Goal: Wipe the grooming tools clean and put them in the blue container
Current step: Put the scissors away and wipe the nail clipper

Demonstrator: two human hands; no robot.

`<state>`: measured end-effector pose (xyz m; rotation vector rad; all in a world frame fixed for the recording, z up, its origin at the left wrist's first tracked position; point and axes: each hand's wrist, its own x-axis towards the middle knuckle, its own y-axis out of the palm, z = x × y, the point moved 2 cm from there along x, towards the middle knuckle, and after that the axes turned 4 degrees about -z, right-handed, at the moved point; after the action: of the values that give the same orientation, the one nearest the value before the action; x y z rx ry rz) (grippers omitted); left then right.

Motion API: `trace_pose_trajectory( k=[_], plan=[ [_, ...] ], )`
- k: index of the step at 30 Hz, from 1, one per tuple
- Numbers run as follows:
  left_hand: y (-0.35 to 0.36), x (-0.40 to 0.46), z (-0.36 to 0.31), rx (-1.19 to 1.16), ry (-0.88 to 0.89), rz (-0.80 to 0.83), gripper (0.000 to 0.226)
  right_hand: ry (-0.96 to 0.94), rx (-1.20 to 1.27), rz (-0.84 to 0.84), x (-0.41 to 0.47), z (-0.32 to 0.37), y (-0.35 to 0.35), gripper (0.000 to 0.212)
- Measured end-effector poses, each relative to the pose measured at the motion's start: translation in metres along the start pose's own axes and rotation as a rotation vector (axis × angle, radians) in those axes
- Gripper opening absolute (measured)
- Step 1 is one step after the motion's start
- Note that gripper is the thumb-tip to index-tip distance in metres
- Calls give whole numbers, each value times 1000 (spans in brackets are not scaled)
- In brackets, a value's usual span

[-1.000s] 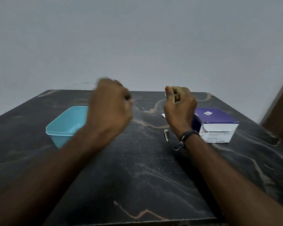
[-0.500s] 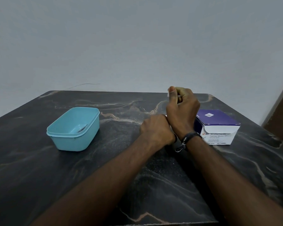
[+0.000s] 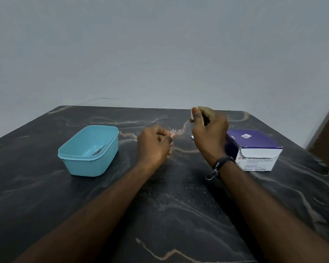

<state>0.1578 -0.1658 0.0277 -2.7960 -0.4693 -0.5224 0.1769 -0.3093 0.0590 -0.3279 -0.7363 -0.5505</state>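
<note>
The blue container (image 3: 80, 158) stands open at the left of the dark marble table (image 3: 46, 196); a thin metal tool (image 3: 99, 149) lies inside it. My left hand (image 3: 153, 148) is raised at the table's middle, shut on a small metal nail clipper (image 3: 173, 131) whose tip sticks out past the fingers. My right hand (image 3: 207, 130) is held up just right of it, pinching a small white wipe (image 3: 192, 114) between thumb and fingers. The two hands are a little apart.
A purple and white box of alcohol swabs (image 3: 254, 149) sits at the right, close behind my right wrist. A small white scrap (image 3: 192, 137) lies on the table under my right hand. A grey wall rises behind the table's far edge.
My left hand came from over the blue container to the clipper beside my right wrist, picked it up and lifted it left. My right hand stayed raised with the wipe.
</note>
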Motion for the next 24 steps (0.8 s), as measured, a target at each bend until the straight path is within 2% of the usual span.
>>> trace_pose_trajectory(
  k=[2, 4, 7, 12, 16, 21, 24],
  plan=[
    [-5, 3, 6, -166, -97, -22, 5, 146, 123, 106, -4, -3, 6, 15],
    [-9, 5, 9, -258, -155, -21, 8, 250, 211, 194, -8, -6, 11, 9],
    [-13, 7, 11, -330, -223, -13, 19, 333, 254, 284, -12, -8, 13, 11],
    [-19, 10, 9, -439, -314, -20, 15, 418, 249, 367, -16, -8, 16, 14],
    [-17, 8, 7, -437, -346, 12, 5, 431, 220, 397, -18, -8, 16, 18],
    [-14, 4, 4, -451, -359, 76, 1, 368, 208, 473, -19, -2, 14, 13],
    [-14, 1, 5, -441, -332, 99, 8, 325, 236, 506, -21, -1, 14, 13]
  ],
)
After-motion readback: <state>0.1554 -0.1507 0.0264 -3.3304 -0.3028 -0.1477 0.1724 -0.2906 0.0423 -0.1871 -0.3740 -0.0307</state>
